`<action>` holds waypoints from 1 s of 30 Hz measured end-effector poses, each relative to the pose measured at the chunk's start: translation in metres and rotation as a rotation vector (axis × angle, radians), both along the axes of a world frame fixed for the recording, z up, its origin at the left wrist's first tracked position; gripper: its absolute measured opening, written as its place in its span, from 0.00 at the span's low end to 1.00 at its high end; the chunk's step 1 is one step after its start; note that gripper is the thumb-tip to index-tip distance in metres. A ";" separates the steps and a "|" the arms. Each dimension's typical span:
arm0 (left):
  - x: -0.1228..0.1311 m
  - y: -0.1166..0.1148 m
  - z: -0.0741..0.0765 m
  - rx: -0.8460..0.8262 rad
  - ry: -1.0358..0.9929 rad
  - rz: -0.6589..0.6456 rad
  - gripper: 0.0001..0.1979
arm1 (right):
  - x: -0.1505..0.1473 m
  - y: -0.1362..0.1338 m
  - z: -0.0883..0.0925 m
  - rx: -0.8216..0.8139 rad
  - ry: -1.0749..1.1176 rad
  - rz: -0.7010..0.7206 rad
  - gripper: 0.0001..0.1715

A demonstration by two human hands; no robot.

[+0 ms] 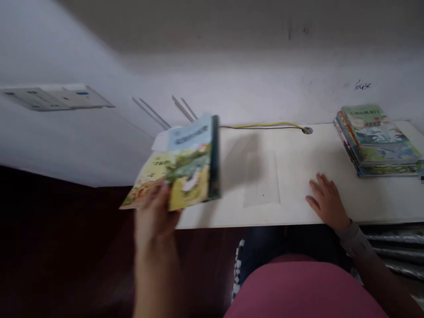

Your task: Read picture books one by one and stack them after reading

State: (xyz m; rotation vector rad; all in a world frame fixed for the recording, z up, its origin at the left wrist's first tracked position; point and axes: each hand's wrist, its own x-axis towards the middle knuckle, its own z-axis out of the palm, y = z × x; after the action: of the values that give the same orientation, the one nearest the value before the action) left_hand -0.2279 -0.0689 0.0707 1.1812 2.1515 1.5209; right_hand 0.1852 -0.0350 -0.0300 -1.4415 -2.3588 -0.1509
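Note:
My left hand (pixel 155 205) is closed on the lower left corner of a picture book (pixel 190 165) with a blue and yellow cover, somewhat blurred and tilted above the desk's left end. A dark-edged book (pixel 215 154) shows right behind it. A yellow picture book (pixel 145 181) sticks out on the left, partly covered; whether my fingers grip it too I cannot tell. On the white desk (pixel 291 176) my right hand (pixel 326 201) rests palm down, fingers apart, holding nothing. Beyond it, to the right, stands a stack of picture books (pixel 377 137), a green cover on top.
A yellow cable (pixel 258 125) and a thin black one run along the wall into a round desk hole (pixel 308 130). A clear rectangular patch (pixel 263 179) lies on the desk. Wall sockets (pixel 56 98) are at the left, and shiny wrapped items (pixel 397 251) sit below the desk at right.

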 end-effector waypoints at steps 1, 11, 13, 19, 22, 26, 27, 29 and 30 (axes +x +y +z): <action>0.026 0.003 -0.012 -0.002 -0.058 -0.044 0.18 | -0.002 -0.001 0.002 0.008 0.034 0.007 0.29; 0.209 0.026 -0.083 0.058 -0.705 -0.648 0.23 | -0.058 -0.019 0.004 -0.273 1.071 -0.029 0.29; 0.206 0.027 -0.090 0.009 -0.420 -0.753 0.22 | -0.061 -0.010 0.004 -0.282 1.251 -0.206 0.28; 0.181 0.033 -0.103 -0.079 0.438 -0.822 0.21 | -0.054 0.006 -0.005 -0.379 1.199 -0.213 0.31; 0.169 0.038 -0.099 -0.215 0.690 -0.796 0.21 | -0.057 0.003 -0.009 -0.322 1.059 -0.156 0.30; 0.138 0.046 -0.085 -0.454 0.893 -0.662 0.26 | -0.062 0.001 -0.010 -0.270 0.909 -0.102 0.29; 0.128 0.047 -0.082 -0.498 0.914 -0.612 0.27 | -0.062 0.001 -0.010 -0.259 0.887 -0.105 0.29; 0.108 0.047 -0.079 -0.558 0.927 -0.534 0.27 | -0.062 0.001 -0.012 -0.245 0.853 -0.119 0.30; 0.099 0.047 -0.079 -0.575 0.921 -0.500 0.26 | -0.061 0.001 -0.013 -0.238 0.841 -0.129 0.29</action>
State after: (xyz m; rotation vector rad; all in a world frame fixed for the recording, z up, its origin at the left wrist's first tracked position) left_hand -0.1294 -0.0223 -0.0086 2.1810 2.2122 0.0808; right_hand 0.1238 -0.0337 -0.0426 -1.3820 -1.6237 0.6066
